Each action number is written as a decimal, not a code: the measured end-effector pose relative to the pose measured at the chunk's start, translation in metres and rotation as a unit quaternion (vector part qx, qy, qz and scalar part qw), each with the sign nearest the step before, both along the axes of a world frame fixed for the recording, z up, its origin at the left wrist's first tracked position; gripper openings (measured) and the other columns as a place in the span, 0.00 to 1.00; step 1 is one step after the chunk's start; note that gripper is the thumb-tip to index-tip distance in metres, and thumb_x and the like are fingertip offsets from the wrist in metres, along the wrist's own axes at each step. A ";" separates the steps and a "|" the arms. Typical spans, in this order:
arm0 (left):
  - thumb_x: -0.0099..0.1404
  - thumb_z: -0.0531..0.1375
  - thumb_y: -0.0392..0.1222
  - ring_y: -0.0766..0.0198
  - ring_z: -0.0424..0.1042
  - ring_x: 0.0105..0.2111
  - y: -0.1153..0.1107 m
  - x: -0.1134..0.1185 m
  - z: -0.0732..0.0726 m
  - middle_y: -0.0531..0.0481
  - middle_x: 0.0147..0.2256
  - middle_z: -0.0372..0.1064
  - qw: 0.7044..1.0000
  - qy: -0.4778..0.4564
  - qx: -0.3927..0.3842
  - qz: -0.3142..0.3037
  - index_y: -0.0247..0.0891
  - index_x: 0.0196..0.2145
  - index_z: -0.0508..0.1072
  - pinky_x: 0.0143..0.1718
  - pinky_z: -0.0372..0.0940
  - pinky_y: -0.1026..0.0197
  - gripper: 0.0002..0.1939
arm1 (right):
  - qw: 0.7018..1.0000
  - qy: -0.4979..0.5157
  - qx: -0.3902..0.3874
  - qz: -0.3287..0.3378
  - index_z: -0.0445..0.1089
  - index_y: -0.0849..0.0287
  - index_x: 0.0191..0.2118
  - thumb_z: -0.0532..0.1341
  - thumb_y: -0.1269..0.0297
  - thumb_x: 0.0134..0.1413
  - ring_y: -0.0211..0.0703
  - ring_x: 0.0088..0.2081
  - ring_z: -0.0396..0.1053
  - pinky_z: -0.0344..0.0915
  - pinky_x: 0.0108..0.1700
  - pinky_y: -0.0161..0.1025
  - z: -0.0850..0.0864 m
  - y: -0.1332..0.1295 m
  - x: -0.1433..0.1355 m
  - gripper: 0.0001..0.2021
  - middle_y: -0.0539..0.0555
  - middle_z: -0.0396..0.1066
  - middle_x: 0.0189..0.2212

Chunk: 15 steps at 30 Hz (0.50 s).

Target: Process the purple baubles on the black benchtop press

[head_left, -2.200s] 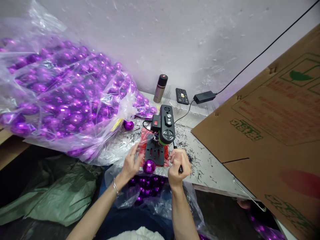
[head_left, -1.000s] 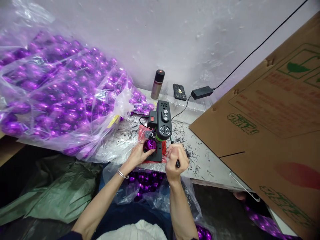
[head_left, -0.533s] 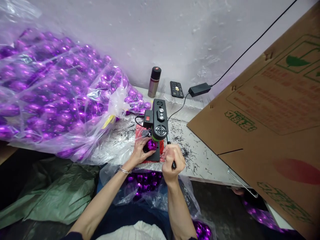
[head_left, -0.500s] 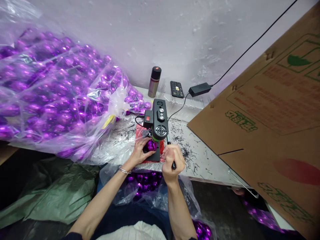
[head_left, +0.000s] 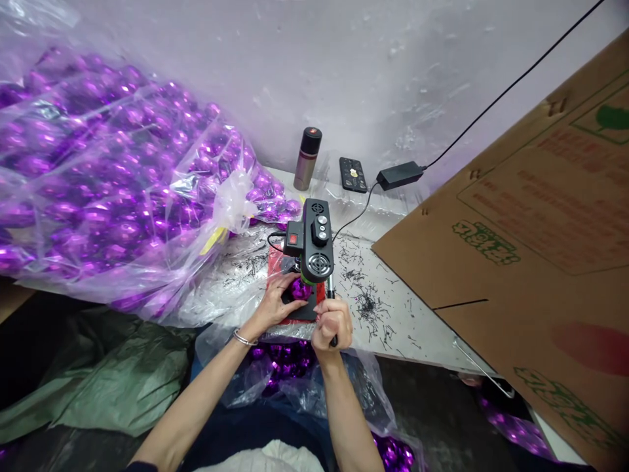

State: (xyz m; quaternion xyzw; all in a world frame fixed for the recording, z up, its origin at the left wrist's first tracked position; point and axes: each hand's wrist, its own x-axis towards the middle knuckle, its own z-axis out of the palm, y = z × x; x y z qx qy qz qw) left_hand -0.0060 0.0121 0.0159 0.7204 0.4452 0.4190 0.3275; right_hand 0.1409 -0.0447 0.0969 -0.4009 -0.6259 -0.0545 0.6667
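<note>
A black bench machine (head_left: 318, 239) with round vents, knobs and a red switch stands on a red mat (head_left: 275, 262) at the table's middle. Under its front end, my left hand (head_left: 275, 305) holds a shiny purple ball (head_left: 301, 288) between thumb and fingers. My right hand (head_left: 333, 324) is wrapped round the black grip of the machine's metal lever (head_left: 331, 283), just right of the ball. Many small black pins (head_left: 366, 301) lie scattered on the table beside the machine.
A large clear bag of purple balls (head_left: 122, 170) fills the left. Behind the machine are a bottle (head_left: 307, 160), a phone (head_left: 352, 174) and a power adapter (head_left: 400, 176). A cardboard box (head_left: 531, 262) leans in at the right. More purple balls (head_left: 282, 360) sit below the table edge.
My right hand has moved down and slightly left with the lever grip. My left hand stays at the ball. The view has shifted a little.
</note>
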 end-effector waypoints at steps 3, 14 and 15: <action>0.63 0.75 0.51 0.44 0.77 0.60 0.000 0.000 0.000 0.39 0.59 0.79 1.000 0.005 0.002 0.003 0.42 0.62 0.76 0.65 0.69 0.38 0.32 | 1.000 0.005 -0.001 -0.004 0.60 0.53 0.30 0.47 0.66 0.75 0.37 0.26 0.67 0.71 0.38 0.43 -0.007 0.001 -0.001 0.18 0.47 0.65 0.27; 0.62 0.76 0.50 0.43 0.77 0.61 0.003 0.002 -0.002 0.37 0.59 0.78 1.000 -0.011 0.001 -0.005 0.42 0.62 0.76 0.66 0.69 0.37 0.33 | 1.000 0.002 0.016 -0.002 0.59 0.53 0.30 0.45 0.64 0.77 0.36 0.26 0.69 0.72 0.35 0.41 -0.021 0.005 0.003 0.19 0.46 0.63 0.26; 0.62 0.76 0.50 0.43 0.77 0.61 0.003 0.003 -0.001 0.37 0.59 0.78 1.000 -0.012 0.000 -0.007 0.42 0.62 0.76 0.66 0.69 0.37 0.33 | 1.000 -0.008 0.016 0.004 0.59 0.53 0.30 0.46 0.65 0.76 0.37 0.26 0.70 0.71 0.35 0.41 -0.024 0.005 0.004 0.18 0.46 0.63 0.27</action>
